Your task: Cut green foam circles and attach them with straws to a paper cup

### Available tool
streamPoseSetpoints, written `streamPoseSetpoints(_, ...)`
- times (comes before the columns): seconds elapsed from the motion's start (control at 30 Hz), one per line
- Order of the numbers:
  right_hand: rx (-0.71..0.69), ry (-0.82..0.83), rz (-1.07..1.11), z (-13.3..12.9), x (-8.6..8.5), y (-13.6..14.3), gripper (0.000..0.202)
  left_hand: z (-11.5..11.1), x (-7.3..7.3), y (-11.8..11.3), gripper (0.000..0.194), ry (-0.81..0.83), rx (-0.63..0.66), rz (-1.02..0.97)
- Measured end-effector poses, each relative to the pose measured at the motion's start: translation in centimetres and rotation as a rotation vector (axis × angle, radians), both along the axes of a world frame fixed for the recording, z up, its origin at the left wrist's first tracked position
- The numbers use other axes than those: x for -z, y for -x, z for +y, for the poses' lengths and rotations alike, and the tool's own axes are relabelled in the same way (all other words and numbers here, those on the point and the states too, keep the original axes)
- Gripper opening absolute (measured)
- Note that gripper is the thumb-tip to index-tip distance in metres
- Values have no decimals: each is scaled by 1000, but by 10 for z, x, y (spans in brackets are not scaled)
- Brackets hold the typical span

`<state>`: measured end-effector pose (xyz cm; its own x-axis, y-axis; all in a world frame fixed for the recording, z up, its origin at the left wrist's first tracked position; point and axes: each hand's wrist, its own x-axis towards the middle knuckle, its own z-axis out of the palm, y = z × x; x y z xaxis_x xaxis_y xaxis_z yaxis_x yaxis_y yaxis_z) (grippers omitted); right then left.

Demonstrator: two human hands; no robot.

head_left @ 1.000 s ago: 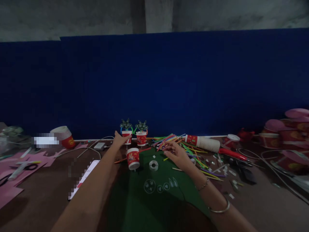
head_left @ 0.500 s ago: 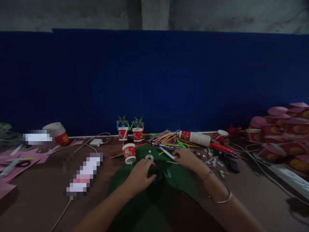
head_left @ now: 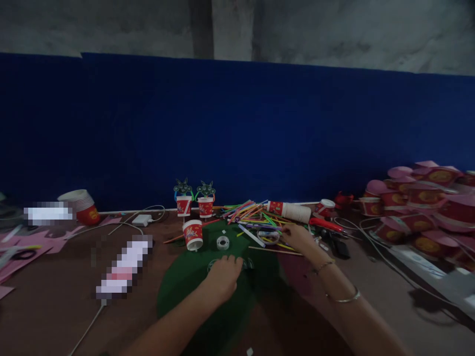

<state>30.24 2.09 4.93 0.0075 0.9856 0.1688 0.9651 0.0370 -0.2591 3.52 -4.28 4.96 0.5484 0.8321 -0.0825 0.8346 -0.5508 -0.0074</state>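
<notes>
My left hand rests over a dark paper cut-out on the green mat, its fingers close together; whether they grip it cannot be made out. My right hand is bent at the right end of the coloured straws, fingertips drawn together beside a ring-shaped roll; what they hold is too small to make out. Beyond my left hand lies a white tape roll. A red paper cup is tipped over nearby, and two cups with dark animal figures stand behind it.
Stacked cups lie behind the straws. Red-and-pink cup pieces are heaped at the right, near a white power strip. Pink paper and upright stacked cups are at the left, with a cable in front.
My left hand has flattened over the dark cut-out, leaving the tape roll in fuller view. My right hand has moved off the white strip to the ring-shaped roll. The whole view has shifted slightly.
</notes>
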Motion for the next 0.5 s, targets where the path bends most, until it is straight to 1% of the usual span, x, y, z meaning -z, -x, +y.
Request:
streamPoseSetpoints(0.07,-2,-11,15,-1,1,-1,18,-3,1,-3,35,-20,2,2)
streamPoseSetpoints(0.13,-28,-27,50,-2,1,2,17,-5,3,-3,29,-44,7,-1)
streamPoseSetpoints(0.2,-100,-56,114,-6,3,11,17,-7,5,0,24,-71,17,-7)
streamPoseSetpoints(0.27,-223,-102,208,-13,7,29,18,-10,8,3,24,-98,26,-16)
streamPoseSetpoints(0.33,-364,-132,277,-23,15,52,18,-13,10,6,23,-122,41,-26)
streamPoseSetpoints(0.37,-413,-161,288,-28,20,64,22,-15,11,8,22,-130,50,-29)
streamPoseSetpoints(0.43,-482,-200,257,-36,29,84,33,-18,13,11,21,-143,62,-25)
streamPoseSetpoints(0.5,-485,-207,182,-38,37,94,35,-22,15,14,20,-150,71,-13)
